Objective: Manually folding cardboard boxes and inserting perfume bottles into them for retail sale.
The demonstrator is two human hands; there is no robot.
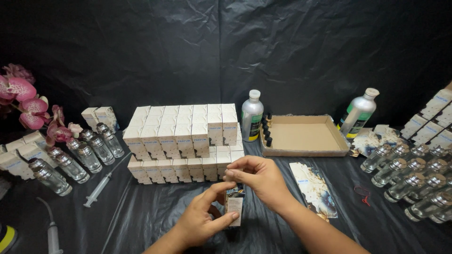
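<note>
My left hand (202,221) grips a small upright white carton (234,207) by its sides, thumb and fingers around it. Just above it, my right hand (261,178) pinches at the carton's top, where the flap is. Both hands are at the front centre of the black-covered table (155,211). Directly behind them stands a stacked block of matching small white boxes (186,141).
Clear glass bottles with silver caps lie in rows at the left (75,160) and right (414,183). A syringe (101,186), two silver bottles (252,115) (359,113), a shallow cardboard tray (306,136), flat unfolded cartons (313,188) and pink orchid flowers (28,106) surround the work area.
</note>
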